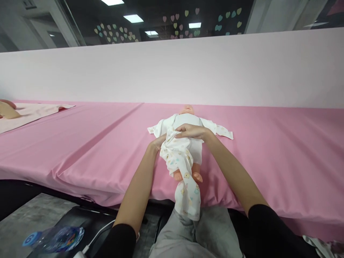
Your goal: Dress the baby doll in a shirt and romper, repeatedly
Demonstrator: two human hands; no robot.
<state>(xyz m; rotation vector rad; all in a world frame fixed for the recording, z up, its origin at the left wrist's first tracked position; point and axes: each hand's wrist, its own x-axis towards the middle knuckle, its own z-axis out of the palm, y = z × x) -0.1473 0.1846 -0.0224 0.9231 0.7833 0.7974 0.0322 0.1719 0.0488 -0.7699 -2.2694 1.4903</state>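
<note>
On the pink sheet, a baby doll [187, 109] lies on its back with its feet toward me. It has on a white long-sleeved top [185, 120], sleeves spread to both sides. White baby pants [177, 154] with a small coloured print are bunched over its middle and one leg. The other pant leg hangs loose past the sheet's edge toward my lap. My right hand [190, 132] pinches the bunched fabric at the waist. My left hand [159, 142] is closed at the left side of the same fabric, its fingertips hidden by cloth. Both doll feet [197, 177] show.
The pink sheet [268, 150] covers a long table against a white wall [172, 71]. At far left lies a pale cloth [34, 113] with part of another doll [9, 110]. A plastic bottle [57, 238] and white cable [99, 233] are at lower left.
</note>
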